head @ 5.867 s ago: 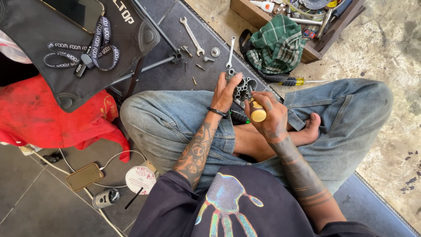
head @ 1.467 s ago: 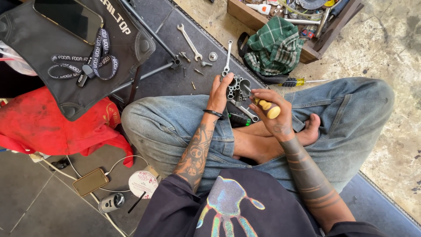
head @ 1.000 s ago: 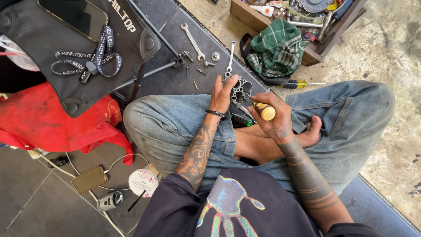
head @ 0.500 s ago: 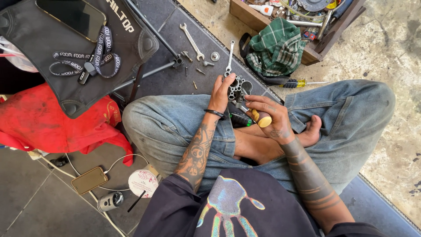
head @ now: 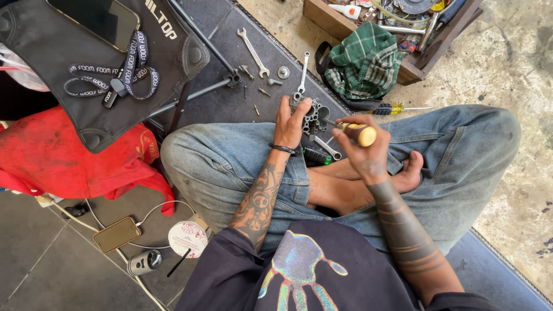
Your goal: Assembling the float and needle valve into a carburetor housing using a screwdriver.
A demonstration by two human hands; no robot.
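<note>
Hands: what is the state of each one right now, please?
Left hand: closed, holding the grey metal engine part.
Right hand: closed around the yellow handle of a screwdriver, its tip at the part.

Ahead: silver open-ended wrenches (head: 253, 52) and loose bolts (head: 259, 92) litter the dark mat.
Right: green plaid cloth (head: 363, 66) and wooden tool tray (head: 328, 20) crowd in.
Left: open mat along the denim-clad knee (head: 196, 155).
</note>
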